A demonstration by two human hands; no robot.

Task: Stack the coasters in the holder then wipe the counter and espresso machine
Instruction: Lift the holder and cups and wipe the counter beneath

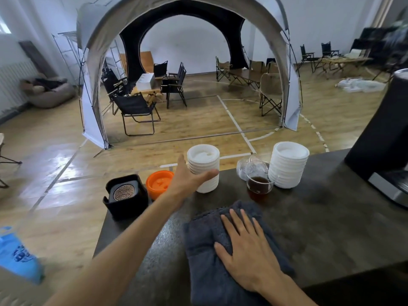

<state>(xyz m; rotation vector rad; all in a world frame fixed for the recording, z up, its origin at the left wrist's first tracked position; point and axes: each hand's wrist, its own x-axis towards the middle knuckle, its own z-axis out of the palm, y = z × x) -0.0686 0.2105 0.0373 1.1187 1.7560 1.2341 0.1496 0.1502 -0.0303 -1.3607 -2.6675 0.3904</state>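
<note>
A black square holder stands at the counter's far left corner with patterned round coasters stacked inside it. My left hand reaches forward with fingers spread, its thumb against a white stack of cup lids. My right hand lies flat, palm down, on a folded dark grey towel that rests on the dark counter. The black espresso machine stands at the right edge, partly cut off by the frame.
An orange lid stack sits between the holder and the white lids. A glass cup of dark liquid, an empty glass and a second white lid stack stand further right. A blue bag hangs lower left.
</note>
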